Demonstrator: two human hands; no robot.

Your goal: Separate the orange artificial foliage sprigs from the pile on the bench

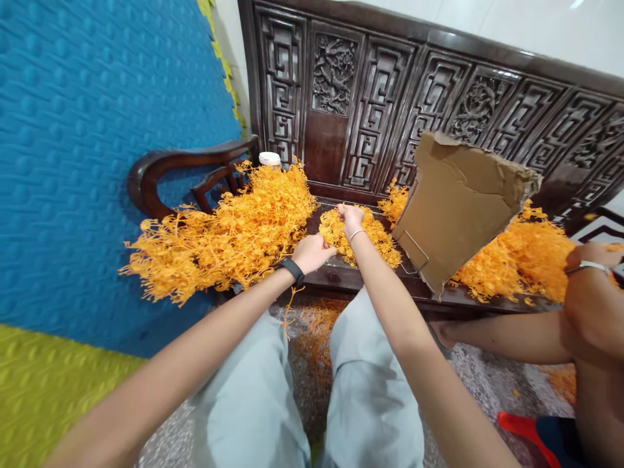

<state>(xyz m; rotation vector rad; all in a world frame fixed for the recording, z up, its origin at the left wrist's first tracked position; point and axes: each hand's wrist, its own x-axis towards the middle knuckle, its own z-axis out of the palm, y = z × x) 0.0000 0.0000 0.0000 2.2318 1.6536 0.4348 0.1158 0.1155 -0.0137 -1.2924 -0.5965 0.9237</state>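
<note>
My left hand [313, 253] is closed in a pinch at the front left edge of a small heap of orange plastic pieces [377, 242]. Just above and to its right, my right hand [351, 219] is also pinched, over the same heap. What lies between the fingers of either hand is too small to make out. A large pile of branching orange plastic sprigs [244, 227] rises left of my hands, on the dark wooden bench seat [336, 276]. One loose sprig [291, 312] dangles below my left wrist.
A torn cardboard sheet [463, 201] stands tilted right of the small heap. Behind it spreads another orange pile [517, 257], near a co-worker's arm [592, 292] and leg. The carved backrest [326, 149] rises behind; a white-lidded container [270, 158] stands at the left. Orange bits litter the floor.
</note>
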